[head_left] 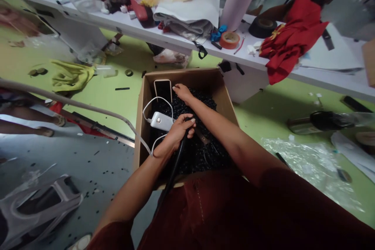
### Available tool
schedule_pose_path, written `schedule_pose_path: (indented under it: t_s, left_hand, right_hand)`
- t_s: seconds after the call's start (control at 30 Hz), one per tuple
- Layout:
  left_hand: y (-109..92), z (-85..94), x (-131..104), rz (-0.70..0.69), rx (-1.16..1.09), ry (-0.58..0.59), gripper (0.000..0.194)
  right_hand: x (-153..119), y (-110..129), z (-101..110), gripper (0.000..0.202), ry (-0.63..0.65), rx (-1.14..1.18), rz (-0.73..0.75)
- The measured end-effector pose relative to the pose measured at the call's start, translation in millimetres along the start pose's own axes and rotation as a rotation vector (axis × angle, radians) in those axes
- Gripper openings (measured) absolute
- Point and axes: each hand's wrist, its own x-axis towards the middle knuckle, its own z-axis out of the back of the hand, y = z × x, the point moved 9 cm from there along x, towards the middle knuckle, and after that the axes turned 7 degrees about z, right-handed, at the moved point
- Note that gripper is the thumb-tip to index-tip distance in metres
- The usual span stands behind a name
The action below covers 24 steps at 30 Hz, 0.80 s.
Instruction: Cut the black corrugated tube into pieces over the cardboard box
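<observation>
My left hand [181, 131] is closed around a long black ribbed strip [179, 156], which runs down toward my lap. Farther into the cardboard box [231, 105], my right hand [182, 93] has its fingers bent together beside the right edge of a phone [163, 89]; what they hold, if anything, is too small to tell. The phone leans upright near the far left corner. Next to my left wrist lies a white power bank [161, 121] with a white cable [147, 105] looping from it. Many small black pieces [202, 156] fill the box below both hands.
A white bench [129, 23] runs across beyond the box, bearing orange tape [229, 40], black tape [263, 26] and red cloth [293, 39]. A plastic stool [43, 207] stands at lower left. Clear plastic sheeting [313, 164] lies right. Another person's legs [26, 123] show left.
</observation>
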Motion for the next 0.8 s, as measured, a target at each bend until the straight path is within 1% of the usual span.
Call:
schedule_pose_path:
  t_s: [0.07, 0.3, 0.43, 0.53, 0.6, 0.63, 0.73, 0.8]
  left_hand:
    - [-1.9, 0.6, -0.2, 0.001, -0.007, -0.006, 0.035]
    - [-8.2, 1.1, 0.3, -0.024, 0.04, -0.013, 0.027]
    - [-7.9, 3.4, 1.9, -0.011, 0.04, 0.003, 0.03]
    - [-9.6, 4.9, 2.8, -0.016, 0.036, 0.011, 0.031]
    - [-10.7, 6.7, 3.9, -0.026, 0.01, 0.001, 0.028]
    - [-10.8, 8.1, 4.5, -0.03, -0.007, -0.013, 0.026]
    - [-9.1, 14.0, 6.0, -0.042, -0.047, -0.08, 0.021]
    - [-7.8, 19.0, 5.7, -0.056, -0.07, -0.131, 0.021]
  right_hand:
    - [9.0, -1.4, -3.9, 0.03, -0.013, 0.004, -0.017]
    - [24.2, -3.5, -17.9, 0.029, -0.03, 0.002, -0.018]
    - [21.7, 1.0, -19.9, 0.028, -0.064, -0.023, 0.002]
    - [14.8, 10.1, -15.2, 0.026, -0.072, -0.027, 0.044]
    - [10.2, 17.8, -4.1, 0.026, -0.086, -0.031, 0.074]
    - [8.0, 23.6, 6.4, 0.026, -0.12, -0.038, 0.108]
    - [-0.5, 40.2, 45.3, 0.027, -0.207, -0.024, 0.203]
    - [-10.9, 49.2, 73.7, 0.026, -0.251, 0.005, 0.266]
